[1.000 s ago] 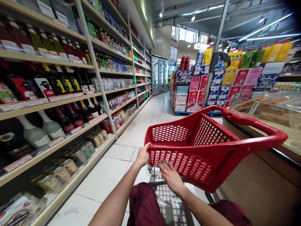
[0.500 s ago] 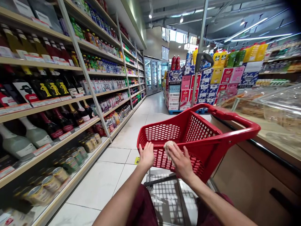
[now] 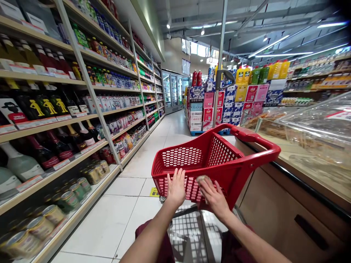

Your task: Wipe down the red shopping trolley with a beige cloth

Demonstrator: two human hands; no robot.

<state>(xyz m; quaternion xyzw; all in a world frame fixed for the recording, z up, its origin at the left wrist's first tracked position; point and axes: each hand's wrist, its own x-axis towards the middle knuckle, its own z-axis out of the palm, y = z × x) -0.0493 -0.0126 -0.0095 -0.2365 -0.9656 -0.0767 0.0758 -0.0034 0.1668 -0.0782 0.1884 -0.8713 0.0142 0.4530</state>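
Observation:
A red perforated shopping basket [image 3: 192,157] sits on a metal trolley frame [image 3: 189,230] in front of me, its thick handle [image 3: 255,140] off to the right. My left hand [image 3: 176,189] lies flat on the basket's near wall with the fingers spread. My right hand [image 3: 214,197] presses a small beige cloth [image 3: 202,179] against the same wall, fingers stretched over it. The inside of the basket shows nothing in it.
Long shelves [image 3: 68,120] of bottles, cans and jars run along the left. A counter with clear bins [image 3: 315,146] stands close on the right. Stacked boxes with juice bottles [image 3: 233,98] and fridges [image 3: 172,89] stand ahead down the tiled aisle [image 3: 170,135].
The basket has shifted left and farther from me in view. My left hand went from gripping the basket's corner to lying flat on its wall; my right hand moved the cloth along the wall.

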